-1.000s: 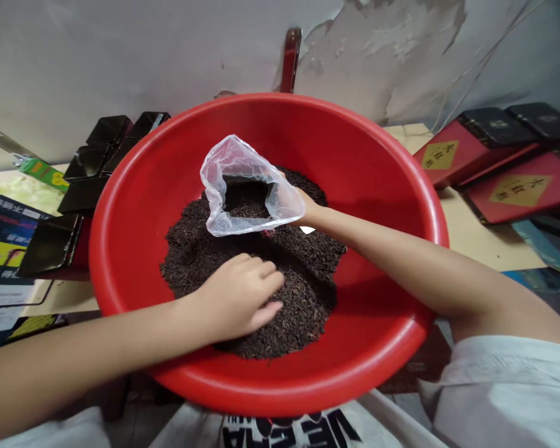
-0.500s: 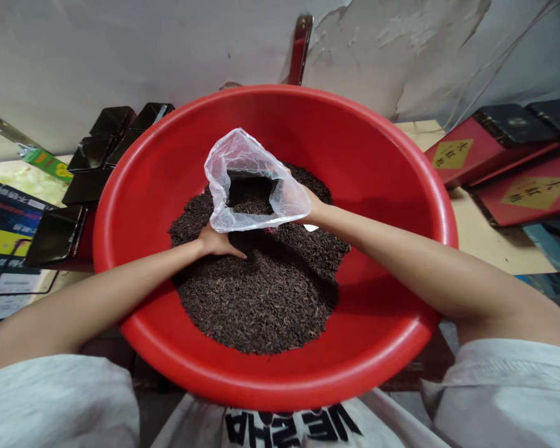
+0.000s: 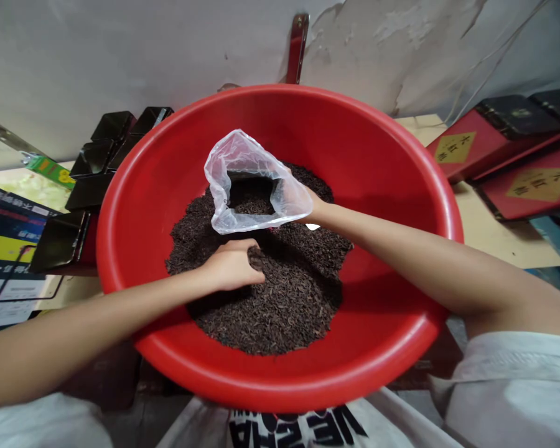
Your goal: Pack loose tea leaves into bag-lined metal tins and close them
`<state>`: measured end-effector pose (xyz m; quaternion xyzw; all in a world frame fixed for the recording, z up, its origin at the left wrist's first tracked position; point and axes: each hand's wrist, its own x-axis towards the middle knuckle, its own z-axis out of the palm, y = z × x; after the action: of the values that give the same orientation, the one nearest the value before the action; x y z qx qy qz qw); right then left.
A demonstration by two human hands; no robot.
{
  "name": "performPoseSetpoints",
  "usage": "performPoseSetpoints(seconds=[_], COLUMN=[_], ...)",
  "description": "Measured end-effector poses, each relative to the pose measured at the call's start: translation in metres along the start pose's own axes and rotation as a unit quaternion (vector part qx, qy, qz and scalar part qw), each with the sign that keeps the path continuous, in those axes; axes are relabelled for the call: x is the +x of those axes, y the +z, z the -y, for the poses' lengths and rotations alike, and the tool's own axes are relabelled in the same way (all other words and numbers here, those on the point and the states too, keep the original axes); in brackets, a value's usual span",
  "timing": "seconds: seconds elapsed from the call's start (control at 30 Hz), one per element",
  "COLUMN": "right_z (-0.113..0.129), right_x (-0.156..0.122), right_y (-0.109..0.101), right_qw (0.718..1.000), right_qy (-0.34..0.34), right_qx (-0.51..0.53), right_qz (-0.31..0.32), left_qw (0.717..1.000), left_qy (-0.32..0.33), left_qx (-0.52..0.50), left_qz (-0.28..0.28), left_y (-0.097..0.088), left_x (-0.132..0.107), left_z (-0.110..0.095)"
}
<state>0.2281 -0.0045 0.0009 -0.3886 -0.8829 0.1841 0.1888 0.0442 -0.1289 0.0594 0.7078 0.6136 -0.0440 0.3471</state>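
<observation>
A large red basin [image 3: 382, 205] holds a heap of dark, dry tea leaves [image 3: 270, 317]. My left hand [image 3: 236, 264] is curled around a handful of these leaves, just above the heap in front of a clear plastic bag [image 3: 242, 149]. The bag's mouth gapes towards me, with dark leaves visible inside. My right hand [image 3: 312, 205] grips the bag from its right side; its fingers are mostly hidden behind the plastic. A small white piece [image 3: 312, 226] shows beneath the right wrist.
Several open dark tins [image 3: 60, 239] lie left of the basin, near a green box [image 3: 51, 169] and printed packaging [image 3: 9, 261]. Red tins with yellow labels [image 3: 457, 147] lie on the right. A narrow red piece [image 3: 297, 50] leans against the peeling wall behind.
My left hand has moved back towards me and a little right, from the bag's lower left edge, and has closed on tea leaves. The right hand and bag stay nearly in place.
</observation>
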Motion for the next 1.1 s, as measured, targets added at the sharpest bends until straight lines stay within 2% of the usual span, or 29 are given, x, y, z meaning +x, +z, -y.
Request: performPoseSetpoints(seconds=[0.13, 0.27, 0.37, 0.43, 0.53, 0.6, 0.7, 0.77, 0.83, 0.9, 0.97, 1.0, 1.03, 1.1], right_z=[0.007, 0.006, 0.006, 0.009, 0.011, 0.011, 0.009, 0.008, 0.009, 0.012, 0.014, 0.015, 0.016, 0.016], right_x=[-0.003, -0.002, -0.001, -0.002, -0.002, -0.002, -0.001, -0.001, -0.001, -0.001, -0.002, -0.002, -0.002, -0.002], right_y=[-0.006, -0.003, 0.000, 0.001, 0.001, 0.002, 0.003, 0.003, 0.003, 0.002, 0.000, -0.001, -0.002, -0.003], right_qw=[0.999, 0.998, 0.997, 0.997, 0.998, 0.998, 0.999, 0.999, 0.999, 0.999, 0.999, 0.999, 0.999, 0.999], right_qy=[0.045, 0.052, 0.041, 0.044, 0.051, 0.047, 0.039, 0.039, 0.041, 0.045, 0.049, 0.050, 0.050, 0.049], right_qx=[0.016, 0.045, 0.062, 0.058, 0.035, 0.028, 0.023, 0.016, 0.014, 0.014, 0.009, 0.005, -0.001, -0.008], right_qz=[0.026, 0.008, -0.007, -0.012, -0.017, -0.025, -0.022, -0.015, -0.017, -0.016, -0.006, 0.002, 0.007, 0.014], left_qw=[0.996, 0.985, 0.984, 0.980, 0.954, 0.937, 0.927, 0.929, 0.928, 0.915, 0.899, 0.897, 0.905, 0.931], left_qy=[0.069, 0.113, 0.105, 0.090, 0.099, 0.119, 0.121, 0.112, 0.125, 0.167, 0.226, 0.257, 0.269, 0.210], left_qx=[-0.060, -0.104, -0.067, 0.001, 0.117, 0.182, 0.258, 0.279, 0.279, 0.277, 0.286, 0.296, 0.302, 0.297], left_qz=[-0.005, -0.077, -0.126, -0.176, -0.257, -0.273, -0.243, -0.214, -0.212, -0.243, -0.241, -0.203, -0.134, 0.028], left_y=[-0.017, -0.054, -0.082, -0.092, -0.093, -0.088, -0.083, -0.081, -0.079, -0.071, -0.055, -0.045, -0.034, -0.012], left_x=[-0.032, -0.038, -0.021, -0.004, 0.022, 0.034, 0.037, 0.031, 0.018, 0.000, -0.020, -0.029, -0.037, -0.046], left_z=[-0.034, -0.062, -0.069, -0.066, -0.055, -0.050, -0.049, -0.051, -0.052, -0.051, -0.047, -0.044, -0.040, -0.029])
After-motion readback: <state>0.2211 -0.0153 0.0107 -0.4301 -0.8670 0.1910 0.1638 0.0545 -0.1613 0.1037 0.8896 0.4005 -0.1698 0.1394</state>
